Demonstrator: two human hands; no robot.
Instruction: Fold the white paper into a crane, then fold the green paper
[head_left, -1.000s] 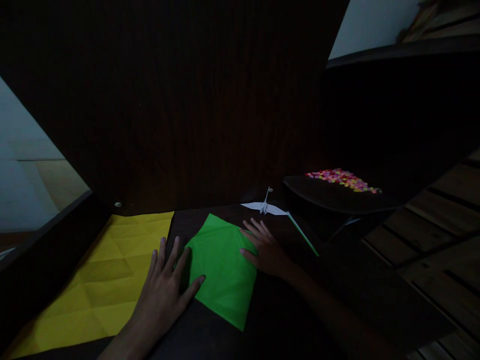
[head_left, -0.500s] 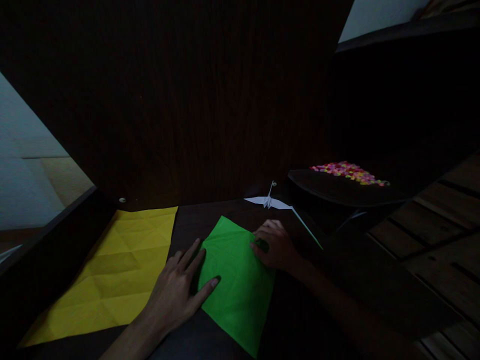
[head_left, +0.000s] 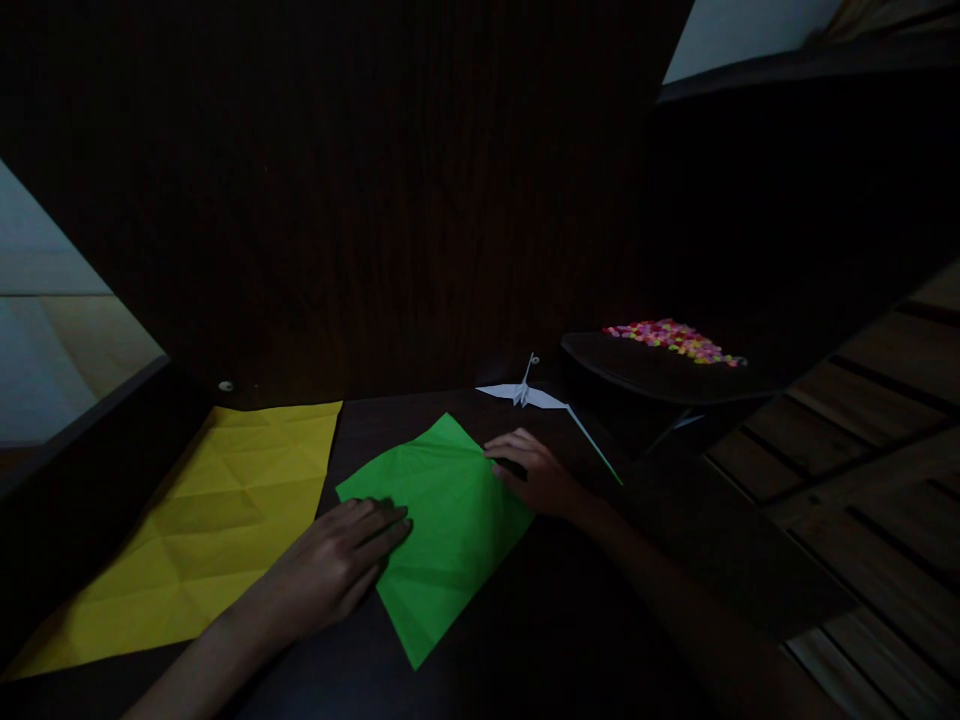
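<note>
A green sheet of paper point(head_left: 439, 540) with creases lies on the dark surface, one corner pointing away from me and one toward me. My left hand point(head_left: 337, 560) rests on its left part, fingers stretched out and flat; the thumb is mostly hidden. At the upper right edge my right hand point(head_left: 536, 475) pinches the sheet between thumb and fingers, and the paper rises a little there. Just beyond the right hand sits a white folded paper crane point(head_left: 523, 394) with spread wings.
To the left lies a creased yellow sheet point(head_left: 225, 520). A pile of small pink, red and yellow pieces point(head_left: 675, 340) sits on a dark rounded ledge point(head_left: 637, 372) at the right. A tall dark panel point(head_left: 420, 200) stands behind. Wooden slats point(head_left: 892, 410) show lower right.
The green sheet has turned, its near corner swinging left and its left corner now opened out. My left hand has shifted left and lower. The whole view has moved slightly.
</note>
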